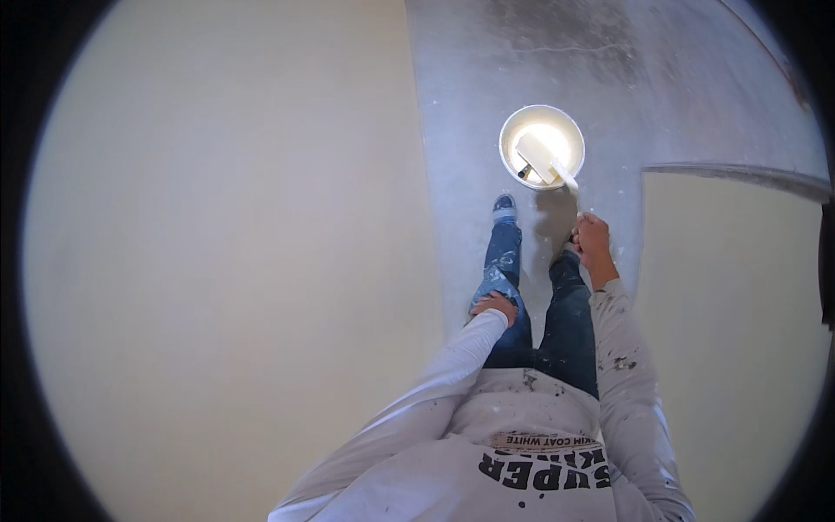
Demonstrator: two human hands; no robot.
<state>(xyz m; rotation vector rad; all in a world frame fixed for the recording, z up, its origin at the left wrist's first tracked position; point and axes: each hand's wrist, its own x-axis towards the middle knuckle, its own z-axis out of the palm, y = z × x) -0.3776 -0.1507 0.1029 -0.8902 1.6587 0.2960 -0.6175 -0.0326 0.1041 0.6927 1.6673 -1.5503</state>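
Note:
On the floor ahead of my feet stands a round white bucket (504, 157), brightly lit inside. A pale paint roller (535, 157) leans in it, its white stem crossing the near rim toward me. My right hand (592, 237) is closed around the lower end of that roller's handle, though the grip itself is small and partly hidden. A dark-handled tool (524, 171), of a kind I cannot make out, sits beside the roller in the bucket. My left hand (496, 306) lies on my left knee with its fingers spread over the jeans and nothing in it.
A broad cream wall (226, 261) runs along my left. Another cream wall (731, 348) stands at my right, its edge near my right arm. Between them lies a grey, stained concrete floor (470, 78) that widens at the far right. My shoe (504, 209) is close to the bucket.

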